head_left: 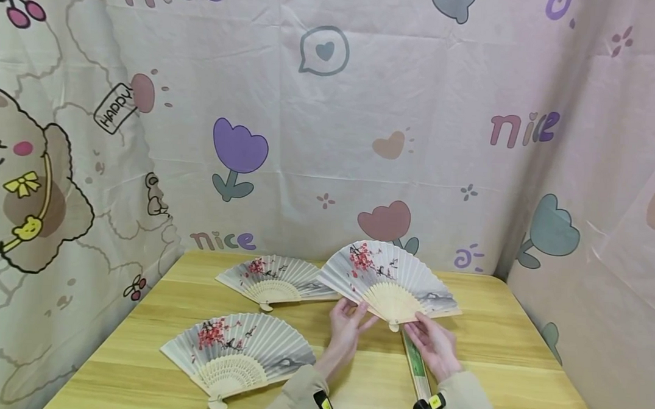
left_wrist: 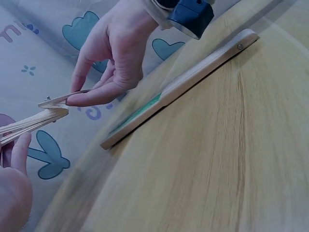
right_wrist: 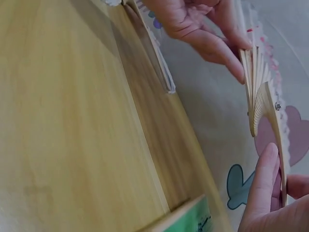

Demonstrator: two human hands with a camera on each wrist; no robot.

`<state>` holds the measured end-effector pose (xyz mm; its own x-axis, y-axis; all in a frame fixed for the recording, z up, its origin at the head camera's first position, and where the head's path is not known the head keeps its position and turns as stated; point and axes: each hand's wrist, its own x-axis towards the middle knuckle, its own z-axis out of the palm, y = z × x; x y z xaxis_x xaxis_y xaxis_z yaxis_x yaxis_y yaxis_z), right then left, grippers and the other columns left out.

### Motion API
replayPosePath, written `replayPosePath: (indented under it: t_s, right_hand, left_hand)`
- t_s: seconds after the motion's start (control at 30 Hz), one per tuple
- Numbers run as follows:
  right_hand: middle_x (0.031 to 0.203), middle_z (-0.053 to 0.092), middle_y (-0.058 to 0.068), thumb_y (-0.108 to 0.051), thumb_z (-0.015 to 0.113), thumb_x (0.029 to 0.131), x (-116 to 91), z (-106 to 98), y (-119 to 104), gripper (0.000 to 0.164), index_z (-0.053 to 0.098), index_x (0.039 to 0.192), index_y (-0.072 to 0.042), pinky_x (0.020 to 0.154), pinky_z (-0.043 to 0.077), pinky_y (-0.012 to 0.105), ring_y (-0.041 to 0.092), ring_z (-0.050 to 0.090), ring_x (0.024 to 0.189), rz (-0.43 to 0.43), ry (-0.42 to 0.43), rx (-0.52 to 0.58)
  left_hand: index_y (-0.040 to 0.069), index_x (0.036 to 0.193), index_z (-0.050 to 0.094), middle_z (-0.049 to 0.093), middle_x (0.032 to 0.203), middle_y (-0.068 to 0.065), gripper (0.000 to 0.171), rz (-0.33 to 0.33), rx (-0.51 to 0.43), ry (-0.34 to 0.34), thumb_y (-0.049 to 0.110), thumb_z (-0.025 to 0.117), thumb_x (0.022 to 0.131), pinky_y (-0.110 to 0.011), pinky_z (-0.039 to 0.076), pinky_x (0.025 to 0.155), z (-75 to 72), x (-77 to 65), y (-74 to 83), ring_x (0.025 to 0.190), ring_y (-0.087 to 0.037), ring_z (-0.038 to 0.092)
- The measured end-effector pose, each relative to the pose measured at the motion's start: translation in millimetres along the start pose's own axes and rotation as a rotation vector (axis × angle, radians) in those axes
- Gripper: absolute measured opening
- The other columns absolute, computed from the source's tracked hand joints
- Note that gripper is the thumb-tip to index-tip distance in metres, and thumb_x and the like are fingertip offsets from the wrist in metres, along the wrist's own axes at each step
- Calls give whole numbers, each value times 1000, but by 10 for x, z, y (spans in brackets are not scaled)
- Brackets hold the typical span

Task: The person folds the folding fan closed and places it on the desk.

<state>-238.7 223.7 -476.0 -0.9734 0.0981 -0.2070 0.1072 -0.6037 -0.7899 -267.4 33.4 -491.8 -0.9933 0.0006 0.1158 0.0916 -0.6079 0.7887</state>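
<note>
Both hands hold a spread folding fan, white and grey with red blossoms and pale ribs, raised above the table. My left hand pinches its left edge between thumb and fingers. Near the pivot, my right hand pinches the right outer rib. The ribs appear edge-on in the right wrist view, gathered at a metal pivot pin. Beneath the right hand, a folded fan with a green section lies on the table.
Two more spread fans with the same blossom print lie on the wooden table: one at the back, one at the front left. A patterned cloth hangs behind and along both sides.
</note>
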Motion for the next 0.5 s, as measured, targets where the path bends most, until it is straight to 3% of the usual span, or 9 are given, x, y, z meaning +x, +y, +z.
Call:
replayPosePath:
  t_s: [0.23, 0.5]
  right_hand:
    - [73, 74, -2, -4, 60, 98, -106, 112, 21, 29, 73, 77, -19, 83, 66, 19, 9, 74, 74, 35, 77, -63]
    - [70, 73, -1, -1, 57, 98, -158, 205, 39, 30, 72, 76, -16, 79, 67, 20, 9, 74, 71, 16, 100, -108]
  left_hand:
    - [-13, 135, 47, 63, 108, -5, 43, 36, 8, -15, -4, 61, 95, -42, 65, 91, -54, -69, 147, 101, -16, 69]
    - [-15, 137, 45, 66, 109, -4, 46, 66, 37, -50, -6, 60, 94, -40, 65, 89, -116, -147, 240, 100, -14, 70]
